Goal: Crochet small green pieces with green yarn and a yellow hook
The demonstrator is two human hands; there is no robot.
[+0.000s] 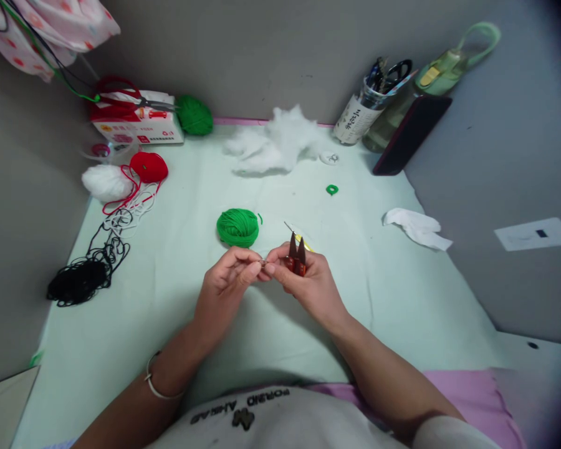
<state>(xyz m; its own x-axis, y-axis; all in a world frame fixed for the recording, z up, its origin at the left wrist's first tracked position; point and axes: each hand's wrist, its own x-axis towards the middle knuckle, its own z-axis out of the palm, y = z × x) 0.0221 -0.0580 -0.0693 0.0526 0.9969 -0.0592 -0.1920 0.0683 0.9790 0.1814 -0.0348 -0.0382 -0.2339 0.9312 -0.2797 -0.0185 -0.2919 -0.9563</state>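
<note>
The near green yarn ball (237, 227) is set on a desk (402, 299) covered with pale green cloth. On the near side of this ball, the left hand (227, 274) is raised, its grip pinched on a tiny item (263, 264) that is too small to be identified. The same item is met by the thumb and fingers of the right hand (313, 277), placed to the near right of the ball; in that grip a pair of small scissors (297, 252) is also grasped, with the dark blades parted and directed away from the person. A thin tool (303, 240) with a yellow part is seen behind the scissors, to the right of the ball; whether it is held cannot be told.

Farther right of the ball, a small green ring (331, 189) and a crumpled white cloth (416, 229) are laid. Beyond the ball, fluffy white stuffing (285, 143) is heaped. To its left, black yarn (77, 282) is loosely tangled, while white yarn (106, 183) and red yarn (149, 168) are placed to its far left, side by side.
</note>
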